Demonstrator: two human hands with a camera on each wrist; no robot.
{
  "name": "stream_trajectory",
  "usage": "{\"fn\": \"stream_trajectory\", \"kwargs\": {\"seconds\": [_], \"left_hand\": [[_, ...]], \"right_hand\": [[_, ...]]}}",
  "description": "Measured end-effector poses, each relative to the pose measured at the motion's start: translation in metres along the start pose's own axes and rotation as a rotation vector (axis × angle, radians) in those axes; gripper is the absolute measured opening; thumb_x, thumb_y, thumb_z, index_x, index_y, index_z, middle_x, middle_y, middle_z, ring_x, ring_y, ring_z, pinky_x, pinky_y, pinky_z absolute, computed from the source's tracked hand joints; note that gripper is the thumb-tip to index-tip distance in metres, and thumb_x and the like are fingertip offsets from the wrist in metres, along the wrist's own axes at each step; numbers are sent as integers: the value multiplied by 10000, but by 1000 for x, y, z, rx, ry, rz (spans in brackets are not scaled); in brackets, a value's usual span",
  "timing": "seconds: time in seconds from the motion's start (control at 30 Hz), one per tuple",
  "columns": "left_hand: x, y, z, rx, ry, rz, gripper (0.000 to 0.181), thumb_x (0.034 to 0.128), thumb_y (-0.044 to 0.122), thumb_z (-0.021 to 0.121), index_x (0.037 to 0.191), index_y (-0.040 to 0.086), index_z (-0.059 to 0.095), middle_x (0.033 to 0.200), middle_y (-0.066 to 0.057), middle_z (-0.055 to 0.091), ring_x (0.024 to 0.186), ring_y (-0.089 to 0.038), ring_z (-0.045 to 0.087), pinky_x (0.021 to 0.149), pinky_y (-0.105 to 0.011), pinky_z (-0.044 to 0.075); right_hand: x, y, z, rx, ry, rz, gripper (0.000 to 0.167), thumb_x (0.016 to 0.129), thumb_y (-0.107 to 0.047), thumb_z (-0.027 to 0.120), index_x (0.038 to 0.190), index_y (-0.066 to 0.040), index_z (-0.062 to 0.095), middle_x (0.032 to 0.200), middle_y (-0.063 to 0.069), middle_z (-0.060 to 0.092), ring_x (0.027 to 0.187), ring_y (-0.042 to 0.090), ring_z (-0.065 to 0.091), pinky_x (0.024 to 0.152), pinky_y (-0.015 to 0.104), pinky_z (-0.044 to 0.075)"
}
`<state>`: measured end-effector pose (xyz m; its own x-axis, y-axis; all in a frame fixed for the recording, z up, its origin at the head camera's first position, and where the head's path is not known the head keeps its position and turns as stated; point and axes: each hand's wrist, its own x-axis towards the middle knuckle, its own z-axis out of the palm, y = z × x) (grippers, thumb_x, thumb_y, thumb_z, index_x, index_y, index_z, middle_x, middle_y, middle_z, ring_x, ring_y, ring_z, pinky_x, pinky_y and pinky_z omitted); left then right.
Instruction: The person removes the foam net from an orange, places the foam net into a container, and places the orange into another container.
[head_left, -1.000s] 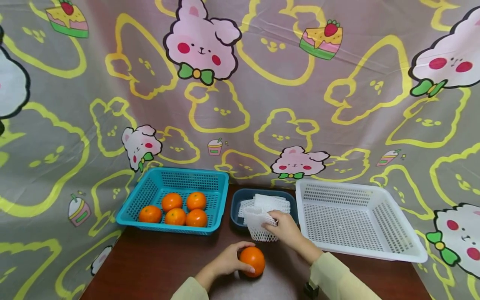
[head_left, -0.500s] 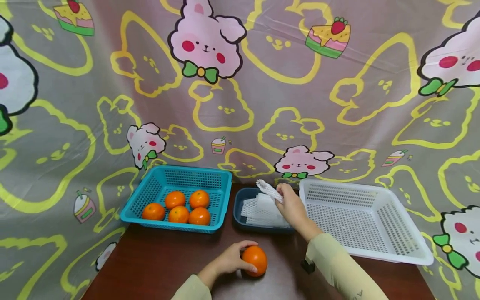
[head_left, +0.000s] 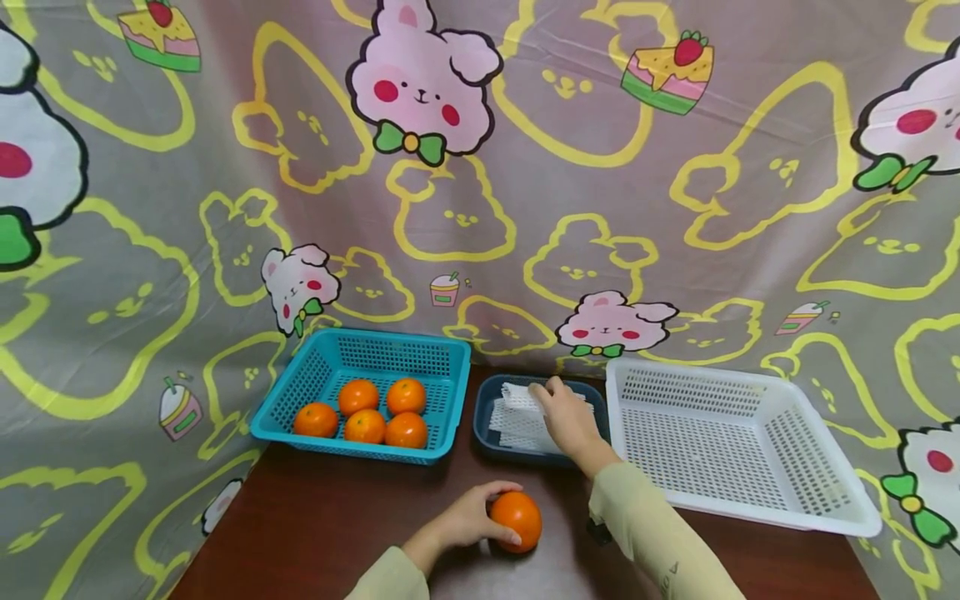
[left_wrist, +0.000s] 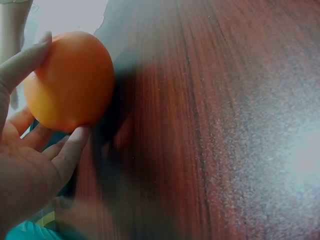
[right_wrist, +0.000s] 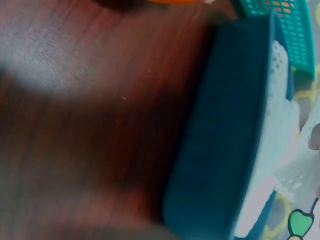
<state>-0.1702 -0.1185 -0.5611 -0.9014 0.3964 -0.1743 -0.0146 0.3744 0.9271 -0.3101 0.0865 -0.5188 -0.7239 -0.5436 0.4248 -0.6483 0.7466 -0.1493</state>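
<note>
On the table, my left hand (head_left: 471, 518) holds an orange (head_left: 516, 522), thumb on the near side and fingers round the far side. The left wrist view shows the same orange (left_wrist: 72, 82) between thumb and fingertips. Over the dark blue tray (head_left: 491, 450), my right hand (head_left: 567, 417) pinches a white foam fruit net (head_left: 517, 395). More white foam nets (head_left: 521, 429) lie in that tray. At the right wrist view's right edge, the pinched net (right_wrist: 300, 167) shows above the tray (right_wrist: 220, 135), with only a little of the hand visible.
A turquoise basket (head_left: 300, 375) with several oranges (head_left: 365, 427) stands at the left. To the right of the tray is a white basket (head_left: 697, 442). A patterned curtain (head_left: 480, 200) hangs behind the table (head_left: 315, 525).
My right hand has lifted the foam net from the tray's front side, swung it up, then lowered it over the tray. The left hand stays on the orange; the view has shifted slightly.
</note>
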Motion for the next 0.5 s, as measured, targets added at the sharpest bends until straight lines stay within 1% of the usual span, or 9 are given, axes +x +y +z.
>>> {"fn": "stream_trajectory", "kwargs": {"seconds": [0.03, 0.1, 0.17, 0.27, 0.33, 0.4, 0.5], "left_hand": [[0, 0, 0, 0, 2, 1, 637, 791, 131, 905, 1359, 60, 626, 1190, -20, 679, 1020, -202, 609, 932, -398, 499], [0, -1, 1, -4, 4, 4, 636, 787, 119, 905, 1357, 62, 628, 1189, -18, 679, 1016, -197, 610, 930, -388, 500], [0, -1, 1, -7, 5, 4, 629, 787, 113, 903, 1353, 75, 633, 1190, -13, 679, 1012, -188, 610, 929, -381, 501], [-1, 0, 1, -10, 4, 7, 619, 796, 115, 897, 1355, 87, 633, 1196, -13, 679, 1007, -179, 609, 927, -378, 504], [-2, 0, 1, -7, 4, 14, 622, 796, 115, 896, 1359, 95, 632, 1210, -15, 675, 1011, -175, 606, 928, -375, 502], [-4, 0, 2, -7, 1, 27, 635, 792, 107, 897, 1367, 100, 628, 1231, -14, 666, 1024, -170, 603, 934, -370, 496], [-6, 0, 3, -21, -3, 43, 652, 783, 76, 895, 1376, 106, 625, 1258, -4, 652, 1046, -167, 597, 941, -366, 486]], "right_hand": [[-1, -1, 3, 5, -18, -1, 528, 826, 9, 825, 1300, -109, 622, 1003, 106, 526, 721, 237, 528, 546, 334, 499], [-3, -5, 7, 41, -70, 23, 553, 822, -61, 857, 1322, -106, 626, 1015, 112, 531, 782, 257, 560, 600, 368, 535], [-4, -8, 10, 90, -125, 77, 585, 830, -190, 876, 1351, -116, 621, 1063, 124, 548, 839, 272, 590, 639, 411, 569], [-6, -13, 14, 162, -210, 172, 625, 863, -413, 829, 1389, -155, 612, 1184, 138, 563, 971, 289, 609, 726, 468, 590], [-7, -15, 16, 196, -254, 214, 595, 896, -490, 766, 1387, -184, 626, 1243, 146, 559, 1028, 302, 604, 753, 498, 590], [-9, -16, 19, 219, -287, 230, 492, 953, -459, 706, 1368, -200, 655, 1267, 154, 552, 1046, 313, 595, 773, 514, 583], [-11, -15, 22, 230, -330, 216, 342, 1006, -286, 667, 1336, -202, 696, 1238, 162, 545, 1000, 311, 586, 785, 505, 572]]}}
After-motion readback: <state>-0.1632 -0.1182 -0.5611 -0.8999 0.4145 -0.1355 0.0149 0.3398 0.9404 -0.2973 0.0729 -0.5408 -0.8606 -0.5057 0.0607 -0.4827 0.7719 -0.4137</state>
